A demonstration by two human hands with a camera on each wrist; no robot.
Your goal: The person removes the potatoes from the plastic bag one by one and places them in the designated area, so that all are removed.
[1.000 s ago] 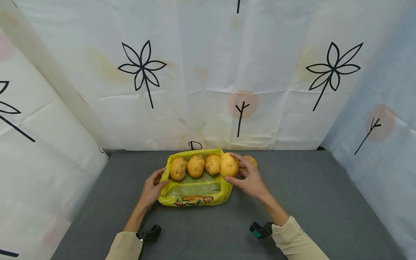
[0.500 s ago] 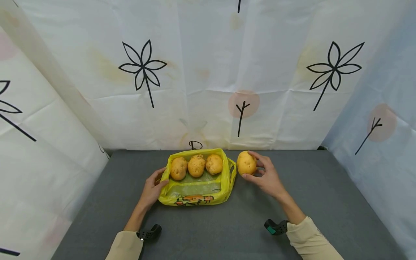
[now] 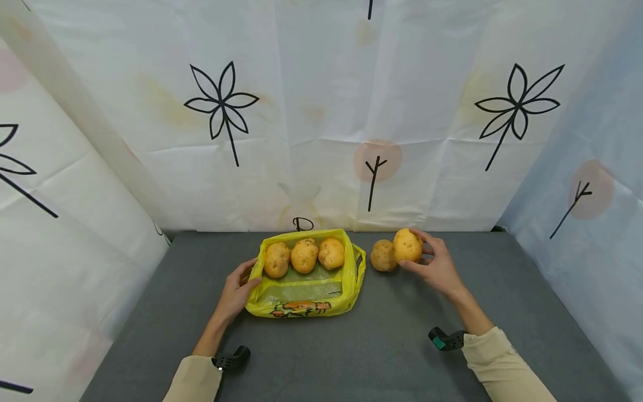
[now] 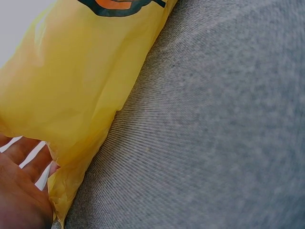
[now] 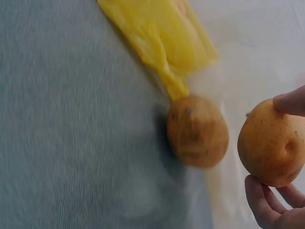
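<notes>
We are watching the right hand (image 3: 436, 262) pinching a potato (image 3: 407, 245), while the yellow bag (image 3: 293, 291) is partly hiding the left hand (image 3: 235, 290) pinching its left rim.

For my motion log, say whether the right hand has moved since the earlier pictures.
Yes: the right hand went right, from below the middle pink circle to its right.

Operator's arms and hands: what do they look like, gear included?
The left hand and right hand are ungloved. Left sleeve and right sleeve are cream, long. Left wrist mount and right wrist mount are black; the right has a green patch. No cables visible.
</notes>
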